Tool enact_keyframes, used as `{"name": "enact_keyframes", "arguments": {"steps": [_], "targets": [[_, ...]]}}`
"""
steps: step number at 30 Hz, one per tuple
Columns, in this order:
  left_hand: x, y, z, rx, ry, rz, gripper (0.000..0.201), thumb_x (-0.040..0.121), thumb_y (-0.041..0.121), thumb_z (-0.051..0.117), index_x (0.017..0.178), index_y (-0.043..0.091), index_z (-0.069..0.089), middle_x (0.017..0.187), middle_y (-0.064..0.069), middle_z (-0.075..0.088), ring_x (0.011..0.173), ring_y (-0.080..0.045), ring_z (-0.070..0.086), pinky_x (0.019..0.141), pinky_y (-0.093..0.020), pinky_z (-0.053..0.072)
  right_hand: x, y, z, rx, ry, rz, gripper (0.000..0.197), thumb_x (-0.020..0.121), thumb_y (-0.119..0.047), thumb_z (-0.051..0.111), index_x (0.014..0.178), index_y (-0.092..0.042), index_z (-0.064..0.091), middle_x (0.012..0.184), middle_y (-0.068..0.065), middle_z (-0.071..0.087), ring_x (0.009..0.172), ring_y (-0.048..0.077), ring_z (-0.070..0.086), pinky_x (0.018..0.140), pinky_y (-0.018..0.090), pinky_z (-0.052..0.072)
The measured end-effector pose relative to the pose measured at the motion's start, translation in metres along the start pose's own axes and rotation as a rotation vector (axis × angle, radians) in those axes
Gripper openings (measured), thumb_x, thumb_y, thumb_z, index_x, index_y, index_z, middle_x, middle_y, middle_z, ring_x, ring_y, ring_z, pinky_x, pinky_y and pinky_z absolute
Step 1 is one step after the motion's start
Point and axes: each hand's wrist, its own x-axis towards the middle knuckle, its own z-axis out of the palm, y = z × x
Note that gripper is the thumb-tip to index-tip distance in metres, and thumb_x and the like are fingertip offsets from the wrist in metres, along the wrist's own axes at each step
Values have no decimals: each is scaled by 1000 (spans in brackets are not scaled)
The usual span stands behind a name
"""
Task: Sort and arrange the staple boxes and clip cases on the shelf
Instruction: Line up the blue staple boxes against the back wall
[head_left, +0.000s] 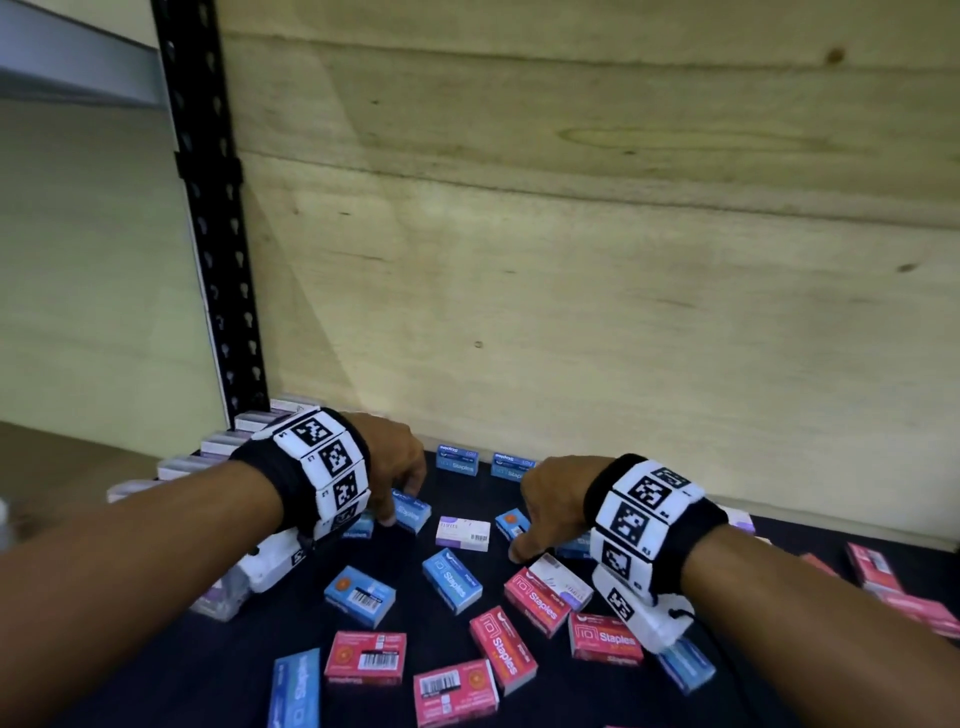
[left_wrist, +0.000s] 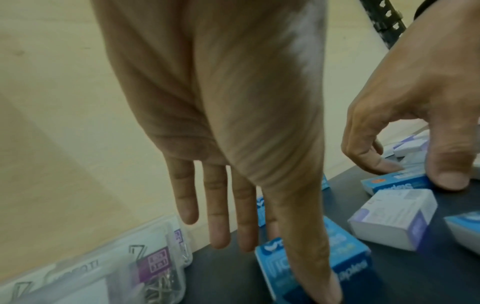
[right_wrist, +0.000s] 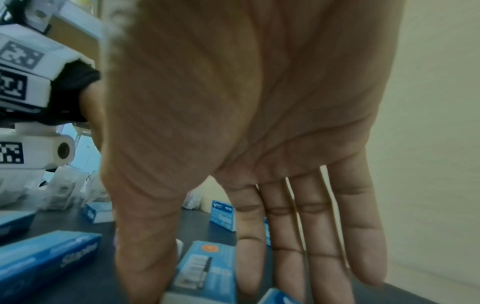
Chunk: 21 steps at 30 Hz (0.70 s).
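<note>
Blue, red and white staple boxes lie scattered on the dark shelf (head_left: 769, 535). My left hand (head_left: 397, 506) reaches down on a blue staple box (head_left: 415, 512); in the left wrist view its thumb and index finger straddle and pinch this box (left_wrist: 355, 265), while the other fingers (left_wrist: 221, 226) hang straight. My right hand (head_left: 519, 535) pinches a second blue box (head_left: 509, 522) with an orange dot, thumb on one side and fingers on the other (right_wrist: 207, 265). The left wrist view shows that grip too (left_wrist: 389, 184).
A row of clear clip cases (head_left: 208, 452) runs along the left edge by the black upright post (head_left: 208, 208). Two blue boxes (head_left: 457, 460) stand against the plywood back wall (head_left: 571, 260). A white and purple box (head_left: 462, 530) lies between my hands; red boxes (head_left: 363, 657) lie in front.
</note>
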Motion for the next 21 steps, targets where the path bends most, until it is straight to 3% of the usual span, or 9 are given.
{"name": "enact_keyframes", "arguments": {"steps": [3, 5, 7, 10, 13, 15, 17, 19, 21], "targets": [[4, -2, 0, -22, 9, -24, 36, 81, 36, 77, 107, 19, 58, 115, -5, 61, 92, -19, 53, 65, -27, 37, -1, 2, -4, 44, -15, 4, 44, 85, -42, 63, 56, -17, 40, 57, -1, 42, 52, 20, 36, 57, 29, 34], [8, -4, 1, -28, 27, -26, 31, 82, 34, 76, 98, 21, 53, 107, -5, 60, 86, -18, 50, 56, -23, 34, 0, 6, -6, 78, -24, 7, 42, 87, -44, 60, 56, -18, 48, 60, -1, 48, 55, 19, 42, 59, 29, 36], [12, -5, 3, -39, 37, -34, 29, 84, 33, 74, 97, 21, 51, 100, -2, 57, 85, -19, 50, 54, -21, 31, 1, 10, -5, 89, -22, -8, 40, 93, -45, 54, 67, -15, 59, 71, 0, 56, 65, 19, 50, 63, 29, 41], [17, -4, 2, -52, 43, -33, 26, 87, 34, 70, 102, 22, 51, 98, 2, 54, 85, -18, 49, 58, -24, 33, 4, 15, -3, 64, 6, -33, 29, 99, -32, 46, 83, -11, 57, 85, 7, 57, 74, 21, 49, 68, 31, 41], [20, -4, -1, -58, 64, -27, 28, 93, 34, 62, 116, 22, 53, 98, 4, 52, 87, -16, 48, 71, -25, 34, 8, 20, -1, 95, 53, -23, 29, 102, -25, 43, 94, -2, 60, 104, 17, 66, 80, 22, 52, 68, 30, 41], [24, -3, -2, -61, 82, -20, 30, 95, 34, 59, 121, 23, 52, 106, 0, 57, 88, -16, 48, 76, -26, 35, 12, 22, 2, 129, 87, -16, 35, 102, -25, 42, 112, 0, 64, 116, 16, 67, 94, 27, 62, 77, 33, 48], [27, -3, -1, -65, 87, -27, 31, 96, 35, 57, 124, 24, 51, 113, -1, 59, 93, -19, 52, 78, -27, 36, 13, 23, 3, 141, 115, -15, 36, 103, -25, 41, 119, -2, 64, 119, 15, 67, 106, 30, 64, 86, 36, 50], [30, -2, -1, -65, 99, -33, 31, 96, 35, 55, 125, 23, 50, 115, -2, 60, 94, -21, 53, 78, -27, 37, 15, 22, 3, 134, 125, -17, 35, 104, -23, 41, 121, -1, 63, 119, 16, 66, 109, 31, 63, 81, 33, 49], [32, 0, -1, -71, 110, -38, 32, 97, 35, 54, 125, 22, 49, 105, -2, 57, 88, -20, 50, 76, -27, 36, 16, 21, 2, 121, 126, -14, 34, 104, -21, 42, 122, -1, 62, 119, 16, 67, 109, 30, 64, 73, 29, 42]]}}
